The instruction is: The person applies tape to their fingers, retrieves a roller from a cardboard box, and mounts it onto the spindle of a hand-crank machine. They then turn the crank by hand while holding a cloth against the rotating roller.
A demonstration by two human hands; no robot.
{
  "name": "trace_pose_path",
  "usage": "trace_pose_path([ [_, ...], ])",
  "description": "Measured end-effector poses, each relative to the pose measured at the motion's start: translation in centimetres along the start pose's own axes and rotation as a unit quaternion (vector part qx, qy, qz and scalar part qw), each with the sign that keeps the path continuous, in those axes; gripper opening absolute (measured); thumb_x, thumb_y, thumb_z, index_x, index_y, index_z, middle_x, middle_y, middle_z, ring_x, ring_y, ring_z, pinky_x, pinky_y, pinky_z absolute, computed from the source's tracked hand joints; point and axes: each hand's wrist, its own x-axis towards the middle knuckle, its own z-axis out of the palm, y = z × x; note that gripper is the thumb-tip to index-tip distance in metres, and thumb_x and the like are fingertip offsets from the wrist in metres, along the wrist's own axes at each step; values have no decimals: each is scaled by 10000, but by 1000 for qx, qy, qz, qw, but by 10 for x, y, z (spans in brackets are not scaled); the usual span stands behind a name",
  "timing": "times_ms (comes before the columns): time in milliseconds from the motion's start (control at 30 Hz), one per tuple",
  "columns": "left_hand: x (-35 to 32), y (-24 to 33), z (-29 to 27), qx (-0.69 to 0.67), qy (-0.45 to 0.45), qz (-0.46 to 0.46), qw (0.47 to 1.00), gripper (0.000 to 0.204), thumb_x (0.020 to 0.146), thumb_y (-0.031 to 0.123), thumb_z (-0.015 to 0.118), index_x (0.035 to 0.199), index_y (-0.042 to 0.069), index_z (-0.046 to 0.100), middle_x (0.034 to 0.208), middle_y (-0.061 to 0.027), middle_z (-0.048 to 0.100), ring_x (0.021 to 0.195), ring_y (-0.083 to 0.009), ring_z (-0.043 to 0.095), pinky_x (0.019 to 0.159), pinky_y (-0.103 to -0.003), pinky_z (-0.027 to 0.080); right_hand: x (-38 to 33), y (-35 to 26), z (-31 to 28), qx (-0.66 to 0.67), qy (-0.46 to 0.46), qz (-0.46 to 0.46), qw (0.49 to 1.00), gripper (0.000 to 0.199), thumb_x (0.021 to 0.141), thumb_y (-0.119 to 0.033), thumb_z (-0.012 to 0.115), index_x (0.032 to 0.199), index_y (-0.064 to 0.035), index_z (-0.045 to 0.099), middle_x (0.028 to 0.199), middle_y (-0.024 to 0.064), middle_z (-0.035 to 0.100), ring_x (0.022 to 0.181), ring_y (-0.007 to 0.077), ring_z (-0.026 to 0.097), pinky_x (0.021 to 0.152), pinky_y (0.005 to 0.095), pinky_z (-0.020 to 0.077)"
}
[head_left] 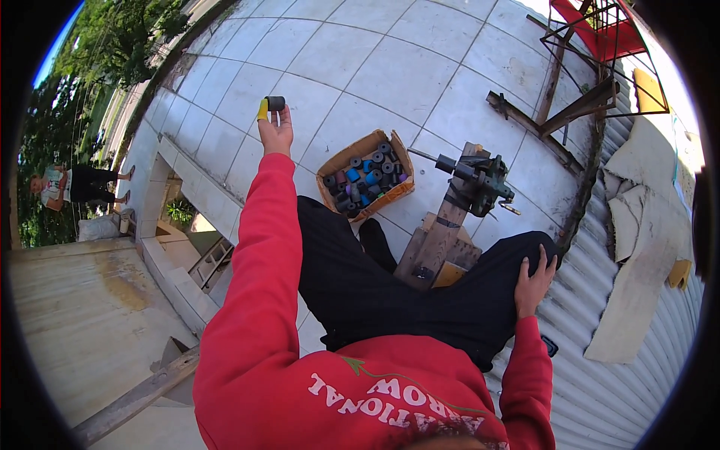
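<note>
Stretched far forward, my left hand grips a black hollow-looking cylinder, with a yellow covering on the thumb. My right hand lies on my right knee, its fingers spread and nothing in it. An open cardboard box on the tiles before me holds several short cylinders, mostly black and some blue or purple. To its right, a dark metal machine is fixed on a wooden post between my legs. A black cylinder sits on the machine's thin rod, which points toward the box.
Tiled floor spreads ahead. Rusty metal bars and a red seat on a wire frame stand at the far right. Corrugated sheeting with a cloth piece lies right. Another person stands at the left beyond a low wall.
</note>
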Motion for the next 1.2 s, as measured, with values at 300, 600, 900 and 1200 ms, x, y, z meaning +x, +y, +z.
trace_pose_path([
  [300, 0, -12, -5, -30, 19, -20, 999, 595, 972, 159, 725, 1490, 124, 435, 1395, -160, 448, 1161, -320, 583, 1011, -458, 605, -1, 3, 1, 8, 3, 3, 1000, 548, 1006, -312, 656, 1528, -200, 533, 1649, 280, 317, 1517, 457, 339, 1229, 521, 309],
  [600, -5, -17, -6, -25, 17, -14, 999, 554, 993, 158, 687, 1486, 104, 441, 1395, -169, 453, 1167, -323, 585, 1009, -456, 606, -1, 3, 1, 6, 4, -2, 1000, 546, 1007, -308, 654, 1528, -199, 531, 1651, 282, 314, 1517, 463, 337, 1229, 523, 309],
  [900, 9, -54, -68, 328, -20, -91, 940, 514, 930, 78, 728, 1398, 43, 518, 1378, -159, 537, 1117, -289, 624, 937, -483, 602, -1, -1, 0, -2, -2, 5, 1000, 550, 1008, -314, 653, 1535, -220, 524, 1659, 268, 311, 1524, 454, 333, 1231, 529, 304],
  [1200, -3, -134, -191, 856, -129, 42, 498, 578, 799, 204, 834, 1304, -23, 669, 890, -147, 734, 931, -316, 747, 817, -402, 600, 1, -2, 0, -5, -1, 4, 1000, 547, 1014, -309, 645, 1541, -233, 518, 1670, 256, 297, 1527, 453, 330, 1233, 534, 293],
])
